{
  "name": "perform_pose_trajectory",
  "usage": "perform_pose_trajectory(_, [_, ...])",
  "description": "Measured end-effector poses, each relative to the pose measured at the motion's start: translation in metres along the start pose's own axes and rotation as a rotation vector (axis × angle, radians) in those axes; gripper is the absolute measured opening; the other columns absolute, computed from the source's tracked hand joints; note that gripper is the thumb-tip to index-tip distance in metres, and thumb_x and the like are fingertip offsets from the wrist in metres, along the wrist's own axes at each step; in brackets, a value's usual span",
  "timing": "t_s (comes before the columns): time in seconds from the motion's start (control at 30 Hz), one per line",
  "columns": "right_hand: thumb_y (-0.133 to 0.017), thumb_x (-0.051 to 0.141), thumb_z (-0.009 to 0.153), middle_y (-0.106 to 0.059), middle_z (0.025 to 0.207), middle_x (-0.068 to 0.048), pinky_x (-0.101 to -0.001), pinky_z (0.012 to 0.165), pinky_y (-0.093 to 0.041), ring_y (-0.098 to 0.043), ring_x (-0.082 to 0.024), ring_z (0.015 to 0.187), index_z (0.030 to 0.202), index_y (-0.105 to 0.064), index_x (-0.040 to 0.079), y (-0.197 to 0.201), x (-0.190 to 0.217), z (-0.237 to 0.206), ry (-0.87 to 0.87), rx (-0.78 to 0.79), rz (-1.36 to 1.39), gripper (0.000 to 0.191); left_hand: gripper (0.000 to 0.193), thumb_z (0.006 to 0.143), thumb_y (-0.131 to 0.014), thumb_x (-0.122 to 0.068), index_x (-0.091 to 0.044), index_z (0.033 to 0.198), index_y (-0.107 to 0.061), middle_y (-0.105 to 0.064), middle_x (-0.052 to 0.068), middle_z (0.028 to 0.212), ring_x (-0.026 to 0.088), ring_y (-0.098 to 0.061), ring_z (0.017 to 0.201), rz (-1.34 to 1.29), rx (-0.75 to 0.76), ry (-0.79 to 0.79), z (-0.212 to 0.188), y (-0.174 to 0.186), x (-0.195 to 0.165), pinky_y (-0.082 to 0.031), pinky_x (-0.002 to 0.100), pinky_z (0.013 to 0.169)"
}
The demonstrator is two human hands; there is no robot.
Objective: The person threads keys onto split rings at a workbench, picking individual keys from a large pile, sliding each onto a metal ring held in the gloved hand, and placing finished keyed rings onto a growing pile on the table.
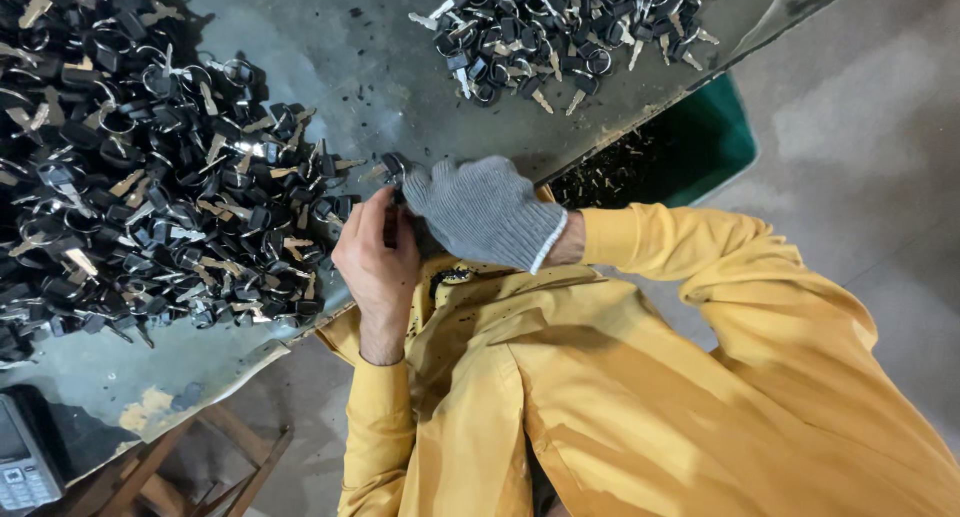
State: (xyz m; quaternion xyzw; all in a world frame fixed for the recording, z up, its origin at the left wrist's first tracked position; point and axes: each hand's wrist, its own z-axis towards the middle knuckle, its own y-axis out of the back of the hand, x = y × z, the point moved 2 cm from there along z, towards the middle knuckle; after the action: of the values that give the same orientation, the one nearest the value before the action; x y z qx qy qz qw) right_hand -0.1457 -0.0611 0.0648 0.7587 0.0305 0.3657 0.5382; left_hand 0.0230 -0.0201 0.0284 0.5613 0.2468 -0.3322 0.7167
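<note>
My bare left hand (375,257) and my grey-gloved right hand (485,212) meet at the near edge of a grey metal table (370,67). Together they pinch a small black-headed key (393,167); most of it is hidden between the fingers. A large heap of black-headed keys and metal rings (150,177) lies right beside my left hand. A smaller heap of the same keys (560,27) sits farther along the table. Both of my sleeves are yellow.
A green bin (720,137) holding small dark bits stands below the table edge, beyond my right hand. A dark handset with a keypad (20,457) lies at the table's corner. A wooden frame (200,467) shows beneath, on a grey floor.
</note>
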Motion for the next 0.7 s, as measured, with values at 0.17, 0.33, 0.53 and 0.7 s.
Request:
perform_pose_trajectory(0.17, [-0.072,0.033,0.095,-0.07,0.083,-0.016,-0.0495,0.062,-0.053,-0.071,-0.039,0.075,0.108,-0.056,0.008,0.003,-0.003,0.005,0.0,0.014,-0.012,0.032,0.027,0.089,-0.069,0.004,-0.002,0.115,-0.068,-0.064,0.015,0.087,0.033,-0.066,0.076,0.021,-0.02,0.024,-0.001,0.0,-0.001,-0.052,0.041,0.068])
perform_pose_trajectory(0.33, [-0.072,0.034,0.095,-0.07,0.082,-0.016,-0.05,0.061,-0.053,-0.071,-0.039,0.075,0.107,-0.056,0.008,0.005,0.0,-0.001,-0.004,0.014,-0.003,0.032,0.027,0.089,-0.071,0.004,-0.001,0.116,-0.068,-0.065,0.015,0.088,0.032,-0.066,0.076,0.006,-0.025,0.025,0.0,-0.001,-0.002,-0.053,0.04,0.068])
perform_pose_trajectory(0.53, [-0.072,0.034,0.096,-0.069,0.081,-0.016,-0.0506,0.061,-0.053,-0.07,-0.04,0.074,0.105,-0.057,0.008,0.022,-0.008,-0.005,-0.061,0.025,0.032,0.032,0.04,0.087,-0.071,0.001,-0.002,0.126,-0.066,-0.072,0.01,0.093,0.027,-0.073,0.076,-0.368,0.189,0.143,0.01,0.007,-0.009,-0.059,0.038,0.071])
perform_pose_trajectory(0.7, [-0.071,0.034,0.094,-0.068,0.082,-0.016,-0.0466,0.057,-0.053,-0.069,-0.039,0.071,0.104,-0.057,0.007,0.025,-0.01,-0.014,-0.025,-0.181,0.123,0.032,0.043,0.087,-0.068,0.002,0.005,0.129,-0.064,-0.063,0.023,0.121,0.041,-0.06,0.106,0.159,-0.028,-0.195,0.024,0.003,-0.024,-0.051,0.046,0.093])
